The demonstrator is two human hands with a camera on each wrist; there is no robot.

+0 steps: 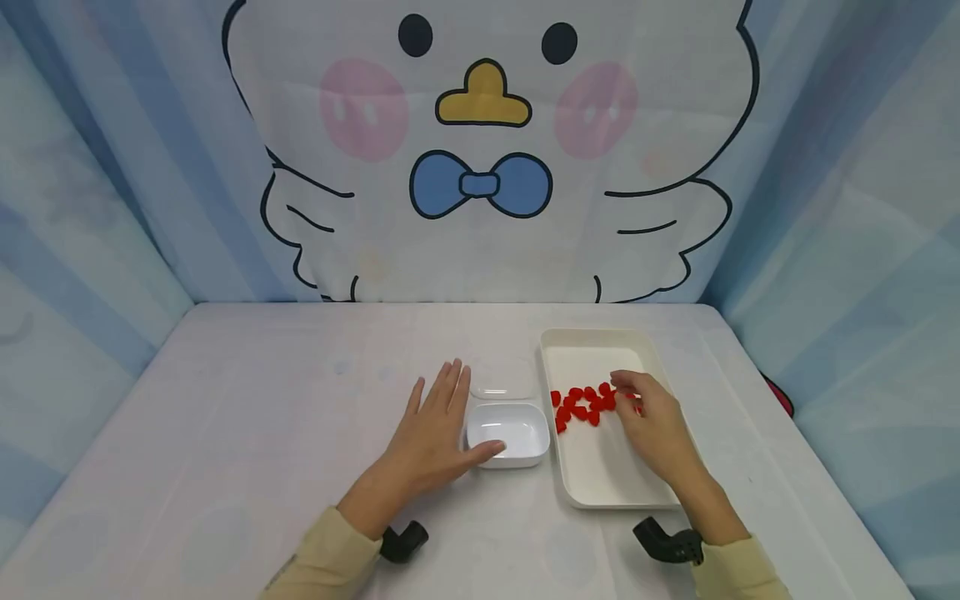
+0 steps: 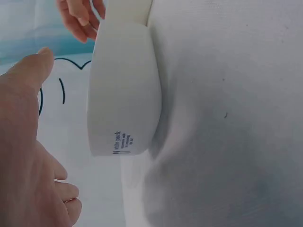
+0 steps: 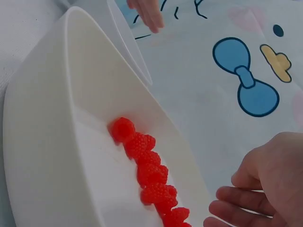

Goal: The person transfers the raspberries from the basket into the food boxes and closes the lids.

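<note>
Several red raspberries (image 1: 580,412) (image 3: 150,172) lie clustered across the middle of a shallow white tray (image 1: 611,492). Over the tray's right side is my right hand (image 1: 658,429) (image 3: 251,189), its fingers loosely bent and its fingertips near the rightmost raspberries; nothing shows in its grasp. To the left of the tray stands a small white box (image 1: 517,457) (image 2: 124,90) with small print on its side, and no contents show in it. My left hand (image 1: 431,437) (image 2: 28,142) hovers at the box's left, fingers straight and spread, thumb reaching over the near-left rim in the head view.
A clear lid (image 1: 501,383) lies just behind the white box. All of it rests on a white-covered table (image 1: 225,442). Printed curtains (image 1: 480,250) rise at the back and both sides. Each wrist wears a black camera mount (image 1: 405,542).
</note>
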